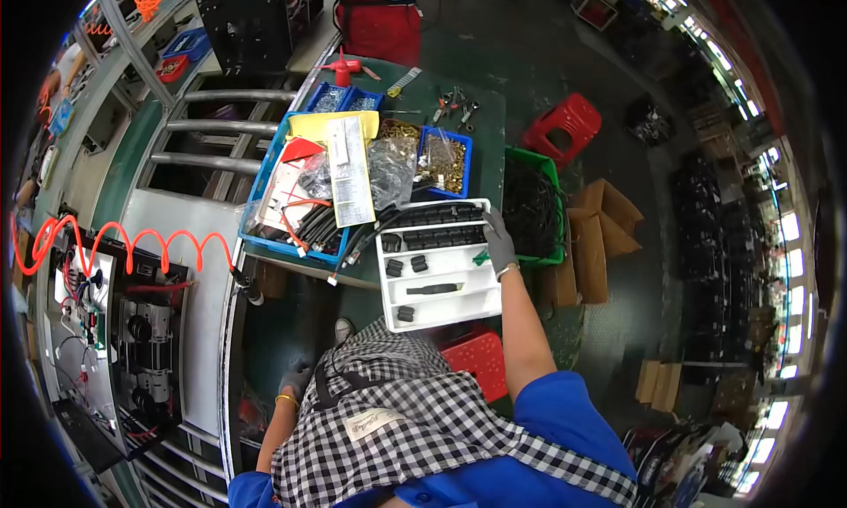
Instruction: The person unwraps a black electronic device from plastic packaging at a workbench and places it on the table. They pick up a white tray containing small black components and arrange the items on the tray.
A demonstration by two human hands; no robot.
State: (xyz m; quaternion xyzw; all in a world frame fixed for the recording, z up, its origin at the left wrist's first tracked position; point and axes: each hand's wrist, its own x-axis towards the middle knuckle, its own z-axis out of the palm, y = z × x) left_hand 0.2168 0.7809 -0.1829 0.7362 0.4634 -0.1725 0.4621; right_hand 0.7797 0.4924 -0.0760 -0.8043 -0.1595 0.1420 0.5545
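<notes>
My right hand [499, 244], in a grey glove, grips the right rim of a white compartment tray [454, 293]. The tray sticks out past the near edge of the green table. Black ribbed parts [441, 236] fill its far slots; a few short black pieces [418, 263], a dark flat strip [434, 289] and a small green piece [481, 257] lie in the nearer ones. Low by my apron hangs my left hand [297, 381], gloved too, with its fingers too small and dark to read. Left of the tray, black cables [331, 239] lie in a large blue bin [250, 228].
A printed sheet [350, 173] and clear bags lie over the blue bin. Beyond are a bin of brass parts [466, 164], pliers [456, 102] and a red oil can [342, 67]. A green crate [559, 203] and red stools [565, 128] stand rightward; a roller conveyor [216, 128] runs left.
</notes>
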